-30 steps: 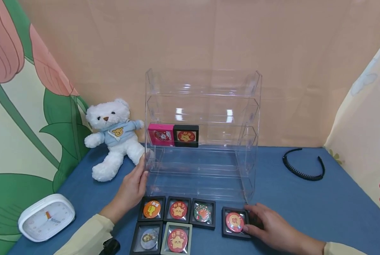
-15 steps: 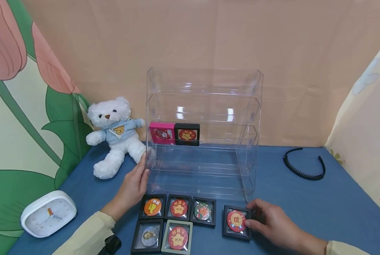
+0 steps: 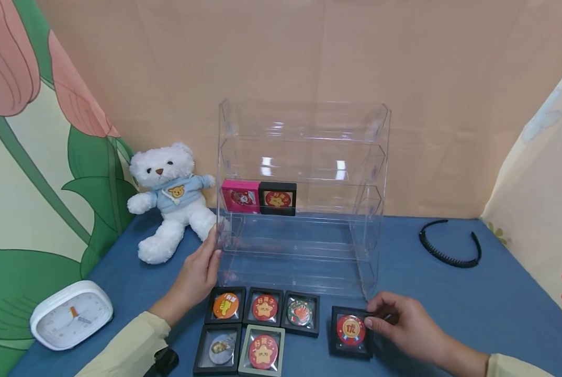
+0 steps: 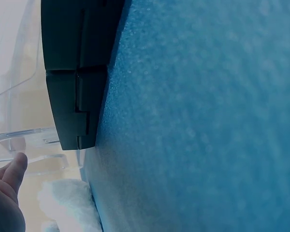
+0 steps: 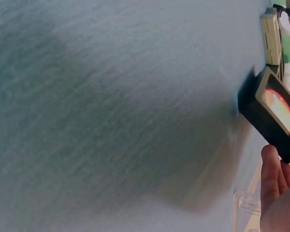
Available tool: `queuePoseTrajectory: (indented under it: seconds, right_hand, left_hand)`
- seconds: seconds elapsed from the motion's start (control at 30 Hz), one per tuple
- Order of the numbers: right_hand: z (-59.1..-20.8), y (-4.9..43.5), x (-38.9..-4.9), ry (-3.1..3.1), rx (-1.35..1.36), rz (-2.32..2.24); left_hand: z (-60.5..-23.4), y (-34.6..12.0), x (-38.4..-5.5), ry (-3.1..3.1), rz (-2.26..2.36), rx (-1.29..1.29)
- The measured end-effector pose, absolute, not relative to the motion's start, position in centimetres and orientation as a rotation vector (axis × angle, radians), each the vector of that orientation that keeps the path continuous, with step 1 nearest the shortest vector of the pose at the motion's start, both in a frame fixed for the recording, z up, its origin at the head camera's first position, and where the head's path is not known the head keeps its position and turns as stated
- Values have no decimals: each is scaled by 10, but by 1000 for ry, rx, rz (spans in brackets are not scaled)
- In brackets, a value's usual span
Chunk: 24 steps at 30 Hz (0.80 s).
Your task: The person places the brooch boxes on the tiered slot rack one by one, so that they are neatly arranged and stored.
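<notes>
My right hand (image 3: 405, 324) pinches a black square badge case (image 3: 351, 332) with a red round badge inside, at its right edge. In the right wrist view the case (image 5: 273, 111) stands tilted, one edge raised, its lower corner close over the blue cloth. My left hand (image 3: 197, 275) rests with fairly straight fingers against the left side of a clear tiered acrylic rack (image 3: 304, 248); its far fingertips are partly hidden. On one rack tier stand a pink box (image 3: 240, 197) and a black badge case (image 3: 278, 199), side by side.
Several badge cases (image 3: 263, 308) lie in two rows before the rack, one with a pale green frame (image 3: 261, 351). A white teddy bear (image 3: 170, 204) sits left of the rack, a white clock (image 3: 71, 315) front left. A black headband (image 3: 450, 256) lies on the right.
The badge case in my right hand has gone from lying flat to tilted, and my right hand has shifted slightly right. The left hand stays at the rack's side.
</notes>
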State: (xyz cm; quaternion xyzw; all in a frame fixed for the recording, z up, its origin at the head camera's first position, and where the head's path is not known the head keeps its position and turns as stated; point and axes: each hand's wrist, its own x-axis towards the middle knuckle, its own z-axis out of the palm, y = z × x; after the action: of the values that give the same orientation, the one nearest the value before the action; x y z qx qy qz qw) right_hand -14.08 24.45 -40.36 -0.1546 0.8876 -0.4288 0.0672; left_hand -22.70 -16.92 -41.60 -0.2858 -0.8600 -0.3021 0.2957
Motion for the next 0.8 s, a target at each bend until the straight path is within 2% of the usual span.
queuePoseTrajectory:
  seconds: [0.8]
  right_hand:
    - [-369,248,-161,3026,-683,-1270]
  left_hand:
    - [-415,-169,-226,-2280,-806,-765]
